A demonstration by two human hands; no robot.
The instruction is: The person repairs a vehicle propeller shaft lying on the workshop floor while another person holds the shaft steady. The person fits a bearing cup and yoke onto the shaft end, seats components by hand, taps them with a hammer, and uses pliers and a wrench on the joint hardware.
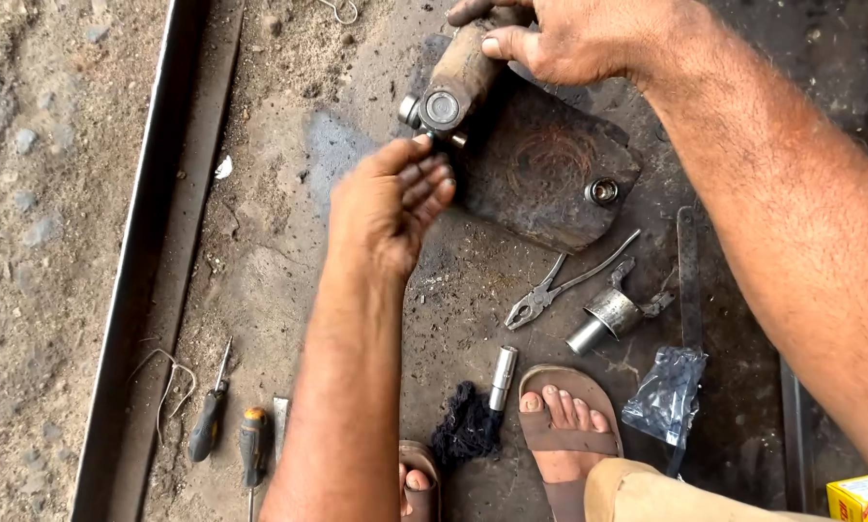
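Note:
My right hand [579, 39] grips the rusty shaft of a universal joint yoke [458, 77] at the top, tilting it over a dark metal plate [550, 164]. The joint's round bearing cap [442, 106] faces up. My left hand [390, 198] reaches up from below, its fingertips touching the lower side of the joint by the cap; whether it holds anything small is hidden. A loose bearing cup [602, 190] lies on the plate to the right.
Pliers [550, 290], a metal sleeve tool [603, 319], a flat bar [687, 275], a plastic bag [666, 391], a small socket [502, 375] and a dark rag [468, 425] lie on the greasy floor. Two screwdrivers [231, 425] lie lower left beside a steel channel [154, 242]. Sandalled feet [564, 425] sit below.

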